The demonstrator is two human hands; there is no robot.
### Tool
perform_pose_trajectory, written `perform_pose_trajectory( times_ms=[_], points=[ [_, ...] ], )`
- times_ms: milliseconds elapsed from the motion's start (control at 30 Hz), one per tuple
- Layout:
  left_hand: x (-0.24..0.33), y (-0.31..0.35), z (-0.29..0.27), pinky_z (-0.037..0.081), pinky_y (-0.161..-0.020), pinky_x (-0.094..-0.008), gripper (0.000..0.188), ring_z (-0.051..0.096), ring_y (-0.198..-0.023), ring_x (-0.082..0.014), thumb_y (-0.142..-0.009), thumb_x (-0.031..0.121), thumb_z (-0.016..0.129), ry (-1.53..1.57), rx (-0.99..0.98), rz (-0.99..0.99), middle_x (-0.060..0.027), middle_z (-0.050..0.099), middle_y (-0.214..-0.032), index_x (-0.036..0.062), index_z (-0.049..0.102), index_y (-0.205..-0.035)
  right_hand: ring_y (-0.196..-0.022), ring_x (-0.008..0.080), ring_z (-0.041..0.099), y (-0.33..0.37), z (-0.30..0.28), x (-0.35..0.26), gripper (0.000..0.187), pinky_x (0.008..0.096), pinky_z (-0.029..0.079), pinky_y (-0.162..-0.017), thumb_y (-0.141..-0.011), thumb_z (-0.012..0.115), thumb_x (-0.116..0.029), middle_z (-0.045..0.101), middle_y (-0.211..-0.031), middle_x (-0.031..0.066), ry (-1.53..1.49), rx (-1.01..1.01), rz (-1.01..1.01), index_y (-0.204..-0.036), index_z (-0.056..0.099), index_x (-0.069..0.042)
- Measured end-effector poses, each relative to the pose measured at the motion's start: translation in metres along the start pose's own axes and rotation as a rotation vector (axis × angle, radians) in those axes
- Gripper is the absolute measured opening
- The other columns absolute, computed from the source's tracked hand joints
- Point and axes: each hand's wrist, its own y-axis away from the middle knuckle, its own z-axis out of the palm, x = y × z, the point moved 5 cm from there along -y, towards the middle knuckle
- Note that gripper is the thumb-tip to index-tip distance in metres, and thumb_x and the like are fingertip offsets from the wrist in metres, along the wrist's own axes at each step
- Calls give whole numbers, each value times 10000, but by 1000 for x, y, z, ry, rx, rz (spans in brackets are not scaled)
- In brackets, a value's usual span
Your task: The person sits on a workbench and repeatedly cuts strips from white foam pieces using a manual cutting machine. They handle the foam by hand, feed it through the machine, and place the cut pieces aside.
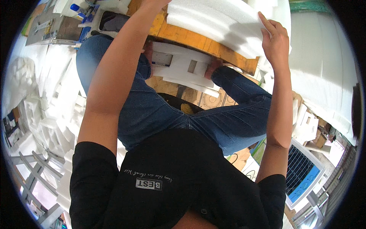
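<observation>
A thick white foam sheet [221, 23] lies across a yellow-orange wooden bench [198, 39] in front of my knees. My right hand [277, 44] is at the sheet's right end, its index finger stretched out and its thumb apart. Nothing shows in its grasp; whether it touches the foam I cannot tell. At the top edge, over the bench's left part, my left hand [155, 3] is mostly cut off, with its fingers out of sight. Beneath the bench, between my feet, sits a white foam piece [177, 65] with rectangular cutouts.
To the left are a dark phone-like object [113, 21], a blue-capped bottle [77, 8] and a grey box [47, 28]. White foam offcuts [47, 128] pile up beyond my left arm. Large white sheets [318, 57] stand at the right, above a blue-and-white box fan [305, 177].
</observation>
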Motion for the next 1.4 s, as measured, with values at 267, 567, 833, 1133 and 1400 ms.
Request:
perform_pose_trajectory(
  times_ms=[267, 567, 833, 1133, 1400],
  points=[
    [3, 5, 2, 577, -707, -398, 613, 716, -865, -283, -806, 422, 874, 36, 2, 17, -188, 725, -1041, -42, 667, -1148, -1052, 263, 685, 1, 9, 4, 445, 418, 557, -958, -980, 675, -169, 730, -1192, 101, 91, 8, 20, -1395, 670, -329],
    [-37, -31, 9, 543, -875, -371, 753, 700, -1005, -222, -798, 569, 832, -162, 49, 323, -163, 740, -1112, -36, 712, -1230, -1081, 409, 623, -9, -25, -14, 442, 485, 502, -968, -852, 671, -2, 689, -1139, 234, -167, -34, 70, -1284, 721, -84],
    [-11, -19, 7, 461, -1042, -452, 801, 609, -1190, -334, -802, 525, 855, -379, 334, 451, -199, 626, -1307, -33, 597, -1316, -975, 250, 730, 25, -22, 164, 337, 419, 581, -883, -962, 704, -291, 770, -1086, 131, -418, 203, 493, -1295, 745, -259],
    [122, 110, 174, 464, -1071, -454, 551, 513, -1330, -340, -857, 167, 794, -569, -320, 1233, -115, 585, -1383, 196, 608, -1375, -987, 328, 719, 22, 32, 168, 373, 411, 560, -904, -863, 761, -202, 753, -1064, 189, -647, 63, 571, -1216, 748, -85],
    [133, 109, 221, 569, -917, -408, 464, 681, -1088, -296, -906, 97, 735, -602, -574, 1195, -78, 684, -1221, 256, 685, -1339, -1105, 393, 676, 26, 26, 172, 353, 447, 530, -994, -822, 723, -183, 728, -1125, 231, -610, 104, 511, -1152, 750, -62]
  ],
)
